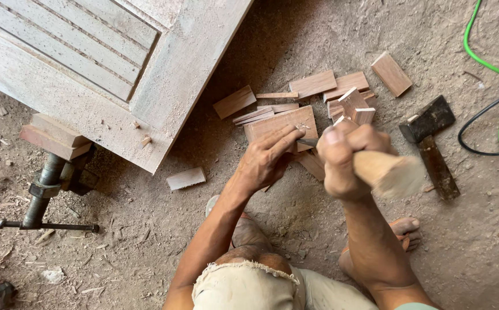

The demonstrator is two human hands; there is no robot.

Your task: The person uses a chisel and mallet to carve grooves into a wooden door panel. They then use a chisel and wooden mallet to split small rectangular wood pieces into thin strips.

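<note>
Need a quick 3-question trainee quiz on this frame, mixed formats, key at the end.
1. True or false: the left hand presses flat on a wooden block.
2. The right hand grips: A) a wooden handle B) the green cable C) the clamp
3. Fill in: the hammer lies on the dirt to the person's ____.

Key: 1 true; 2 A; 3 right

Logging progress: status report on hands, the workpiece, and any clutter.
Left hand pressing flat wood block on the ground. Right hand gripping wooden-handled chisel, tip at block. Loose offcuts and hammer close by.
</note>
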